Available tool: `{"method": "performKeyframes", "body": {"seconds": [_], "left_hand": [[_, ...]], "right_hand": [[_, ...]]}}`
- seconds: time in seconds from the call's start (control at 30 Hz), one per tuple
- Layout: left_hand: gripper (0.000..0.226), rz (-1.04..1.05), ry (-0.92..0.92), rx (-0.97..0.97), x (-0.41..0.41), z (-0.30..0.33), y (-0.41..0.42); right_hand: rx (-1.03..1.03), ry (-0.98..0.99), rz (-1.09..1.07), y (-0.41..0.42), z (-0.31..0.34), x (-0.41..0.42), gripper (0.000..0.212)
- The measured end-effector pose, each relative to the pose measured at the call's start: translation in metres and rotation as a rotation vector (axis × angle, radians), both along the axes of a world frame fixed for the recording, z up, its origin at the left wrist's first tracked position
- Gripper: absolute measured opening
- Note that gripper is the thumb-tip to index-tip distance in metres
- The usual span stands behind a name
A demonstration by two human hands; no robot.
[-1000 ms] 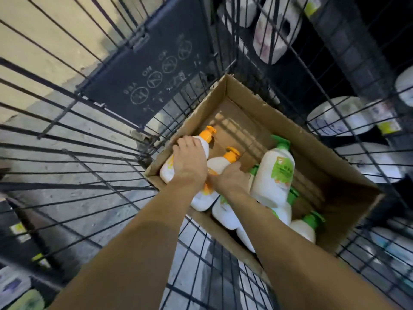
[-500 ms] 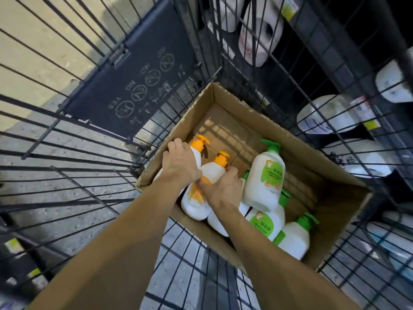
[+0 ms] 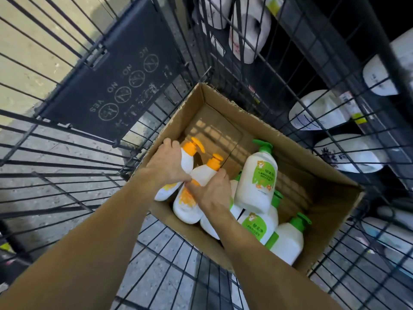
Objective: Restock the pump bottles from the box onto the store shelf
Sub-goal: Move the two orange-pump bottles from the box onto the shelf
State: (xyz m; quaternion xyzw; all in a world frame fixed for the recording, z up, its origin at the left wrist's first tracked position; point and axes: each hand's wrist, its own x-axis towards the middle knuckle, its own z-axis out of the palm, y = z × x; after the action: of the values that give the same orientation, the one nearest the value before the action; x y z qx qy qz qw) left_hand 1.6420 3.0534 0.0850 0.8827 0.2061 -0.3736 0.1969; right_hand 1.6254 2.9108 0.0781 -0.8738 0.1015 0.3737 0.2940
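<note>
An open cardboard box [image 3: 317, 175] sits inside a black wire cart. It holds white pump bottles, two with orange pumps and several with green pumps. My left hand [image 3: 166, 165] grips the left orange-pump bottle [image 3: 187, 157] at the box's left wall. My right hand [image 3: 212, 190] grips the second orange-pump bottle [image 3: 204, 173] round its body. Both bottles are tilted, pumps pointing away from me. A tall green-pump bottle [image 3: 258, 177] stands just right of my right hand, with more green-pump bottles [image 3: 288, 240] lying below it.
The cart's wire walls [image 3: 67, 153] surround the box; a dark child-seat flap [image 3: 116, 86] with printed signs hangs at the far left. Through the wire on the right, dark shelves [image 3: 380, 139] hold white packs and toilet rolls [image 3: 248, 25]. Grey floor shows beneath.
Both hands have drawn the two orange-pump bottles upward and closer to me out of the box. The camera view has shifted slightly.
</note>
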Motion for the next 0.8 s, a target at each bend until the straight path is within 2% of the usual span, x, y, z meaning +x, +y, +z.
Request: {"method": "performKeyframes", "body": {"seconds": [0.1, 0.2, 0.27, 0.37, 0.47, 0.57, 0.67, 0.8], "left_hand": [[0.082, -0.045, 0.03, -0.053, -0.001, 0.008, 0.007], [0.079, -0.009, 0.19, -0.19, 0.002, 0.018, 0.024], [0.083, 0.014, 0.244, -0.215, 0.0, 0.022, 0.03], [0.076, 0.022, 0.134, -0.192, -0.014, 0.018, 0.025], [0.068, 0.257, 0.059, -0.258, -0.028, 0.022, 0.017], [0.068, 0.403, 0.021, -0.277, -0.038, 0.033, 0.014], [0.076, 0.429, -0.017, -0.308, -0.04, 0.06, 0.015], [0.083, 0.481, -0.16, -0.354, -0.04, 0.134, 0.007]], "right_hand": [[0.099, 0.015, -0.053, -0.008, -0.002, -0.003, 0.079], [0.18, -0.082, -0.029, -0.018, -0.001, -0.01, 0.081], [0.229, -0.126, -0.051, -0.024, 0.001, -0.019, 0.083], [0.365, -0.029, -0.182, -0.03, 0.006, -0.026, 0.083], [0.445, 0.058, -0.061, -0.034, 0.006, -0.02, 0.091], [0.454, 0.049, -0.038, -0.037, 0.013, -0.023, 0.086], [0.467, 0.009, -0.101, -0.043, 0.036, -0.028, 0.093], [0.549, -0.027, -0.124, -0.056, 0.107, -0.017, 0.079]]}}
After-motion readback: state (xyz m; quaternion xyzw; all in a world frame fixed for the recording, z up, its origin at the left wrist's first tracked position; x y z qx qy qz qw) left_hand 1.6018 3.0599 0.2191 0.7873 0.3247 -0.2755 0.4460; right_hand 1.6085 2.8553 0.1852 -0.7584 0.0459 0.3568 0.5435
